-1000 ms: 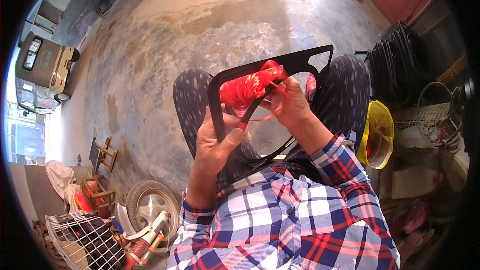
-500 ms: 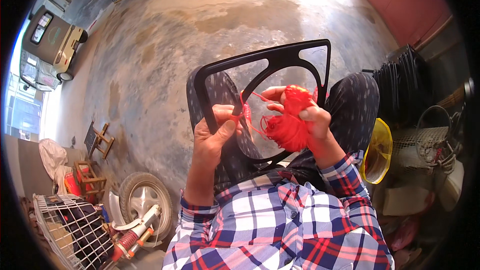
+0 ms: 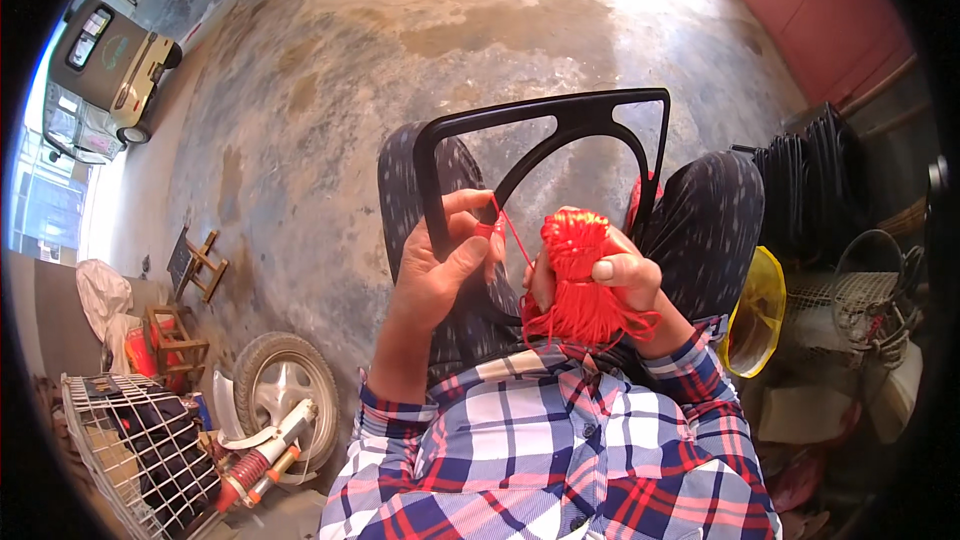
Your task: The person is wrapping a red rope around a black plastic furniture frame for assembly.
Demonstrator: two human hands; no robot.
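Note:
A black frame (image 3: 440,125) with a curved inner bar stands across my lap between my knees. My left hand (image 3: 450,250) is closed around the left part of its inner bar, where red cord (image 3: 487,230) is wound. In my right hand (image 3: 630,280) is a bundle of shiny red cord (image 3: 580,285), tied at its middle, its loose loops hanging down. One taut strand runs from the bundle up to the bar by my left fingertips. Another bit of red shows behind the frame's right side, partly hidden.
At lower left lie a wheel (image 3: 287,405), a white wire basket (image 3: 140,450) and small wooden stools (image 3: 205,265). A stack of black frames (image 3: 800,175), a yellow-rimmed container (image 3: 757,315) and a wire cage (image 3: 845,290) stand at right. A small vehicle (image 3: 115,70) is parked far left.
My right hand has lowered and turned the cord bundle, so its loops now hang down. The strand is drawn tighter. My left fingers have shifted up along the bar, and the frame has moved slightly right.

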